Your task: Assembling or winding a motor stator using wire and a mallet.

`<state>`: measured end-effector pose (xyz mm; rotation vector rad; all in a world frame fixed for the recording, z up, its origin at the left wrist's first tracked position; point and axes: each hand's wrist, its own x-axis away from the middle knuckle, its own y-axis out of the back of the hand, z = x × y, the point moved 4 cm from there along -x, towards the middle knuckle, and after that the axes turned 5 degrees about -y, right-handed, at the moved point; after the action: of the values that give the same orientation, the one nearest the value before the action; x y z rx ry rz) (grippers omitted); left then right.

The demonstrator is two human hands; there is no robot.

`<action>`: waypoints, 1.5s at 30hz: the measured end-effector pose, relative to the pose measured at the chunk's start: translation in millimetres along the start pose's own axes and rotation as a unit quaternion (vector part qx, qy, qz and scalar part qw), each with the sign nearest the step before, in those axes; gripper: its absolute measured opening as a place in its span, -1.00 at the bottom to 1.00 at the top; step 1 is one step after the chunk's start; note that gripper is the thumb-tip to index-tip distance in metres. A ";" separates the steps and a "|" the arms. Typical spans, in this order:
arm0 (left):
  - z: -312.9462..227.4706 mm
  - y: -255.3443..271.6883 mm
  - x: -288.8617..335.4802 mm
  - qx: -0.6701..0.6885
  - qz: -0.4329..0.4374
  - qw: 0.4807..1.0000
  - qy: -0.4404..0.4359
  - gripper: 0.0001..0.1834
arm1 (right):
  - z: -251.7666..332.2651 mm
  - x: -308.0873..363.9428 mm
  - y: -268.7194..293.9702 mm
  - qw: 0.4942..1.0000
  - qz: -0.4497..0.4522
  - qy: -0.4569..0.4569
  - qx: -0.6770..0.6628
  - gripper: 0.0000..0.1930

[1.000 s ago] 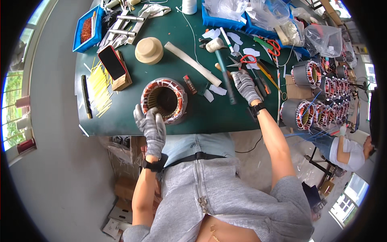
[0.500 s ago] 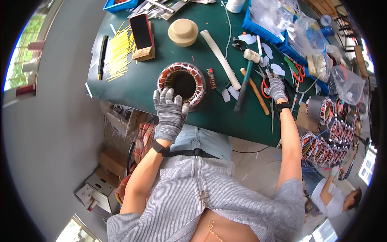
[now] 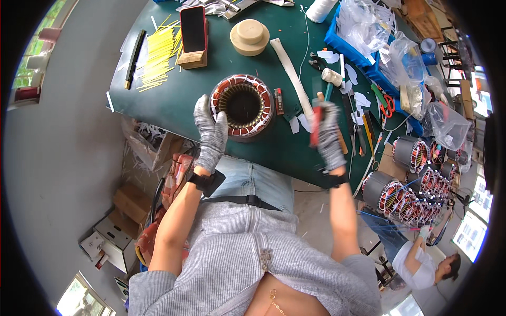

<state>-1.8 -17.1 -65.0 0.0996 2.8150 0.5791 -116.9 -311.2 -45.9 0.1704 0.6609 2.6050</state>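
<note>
A round motor stator (image 3: 242,107) with copper windings and white paper strips stands on the green table (image 3: 168,100) in front of me. My gloved left hand (image 3: 210,132) rests flat against its left side, fingers spread upward. My gloved right hand (image 3: 328,135) is closed on a red-handled tool (image 3: 317,122), held just above the table to the right of the stator. A small red piece (image 3: 279,101) lies beside the stator.
Yellow sticks (image 3: 157,55), a phone on a wooden block (image 3: 193,32), a tan round cap (image 3: 249,37), a white strip (image 3: 291,73), paper slips, scissors (image 3: 386,104) and blue bins (image 3: 348,42) crowd the table. More stators (image 3: 411,184) stand at the right, near another person (image 3: 421,258).
My right hand has left the tools at the table's right side and lifted a red-handled tool toward the stator. My left hand stays on the stator's side.
</note>
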 end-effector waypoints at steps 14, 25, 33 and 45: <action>-9.1 -10.3 -5.7 -0.035 0.024 0.999 -0.002 -0.31 | 23.5 20.9 -76.5 0.998 0.051 0.037 0.020 -0.53; -16.7 -4.3 -6.4 -0.055 0.037 0.998 -0.023 -0.33 | 45.2 27.7 -89.9 0.994 -0.016 0.044 0.099 -0.64; -20.4 0.4 -63.9 -0.104 0.238 0.945 -0.198 -0.41 | 2.0 47.5 -24.9 0.980 -0.121 -0.094 0.128 -0.73; -5.0 -15.2 -18.2 0.112 0.136 0.984 0.022 -0.47 | -61.5 84.4 31.4 0.969 -0.085 -0.161 0.165 -0.64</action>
<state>14.2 -35.2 -62.1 0.5274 2.9200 0.3193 -218.3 -324.1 -83.9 0.5987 0.9359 2.2188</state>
